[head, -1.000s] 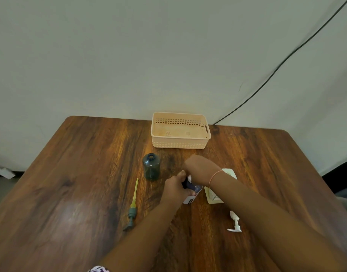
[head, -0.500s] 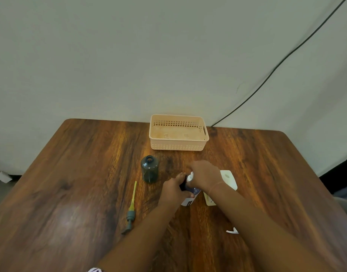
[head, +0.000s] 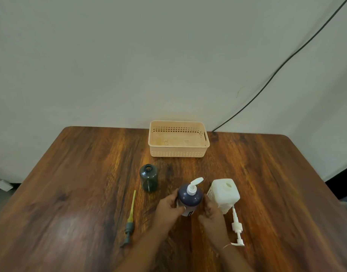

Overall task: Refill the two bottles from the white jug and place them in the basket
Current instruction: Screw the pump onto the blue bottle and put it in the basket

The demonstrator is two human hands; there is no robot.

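Observation:
A dark blue bottle [head: 189,199] with a white flip-top cap stands upright near the table's middle. My left hand [head: 168,208] grips its left side. My right hand [head: 211,212] is at its right side, fingers curled against it. A dark green bottle [head: 148,178] stands uncapped to the back left. The white jug [head: 223,194] stands just right of the blue bottle, its top hole uncovered. The peach basket [head: 178,154] sits empty at the table's far edge.
A grey pump head with a yellow tube [head: 130,220] lies left of my left hand. A white pump with its tube [head: 237,226] lies in front of the jug. A black cable [head: 276,69] runs down the wall to the table's back edge.
My right hand has come off the top of the blue bottle and dropped to its right side. The white cap and the jug now show fully.

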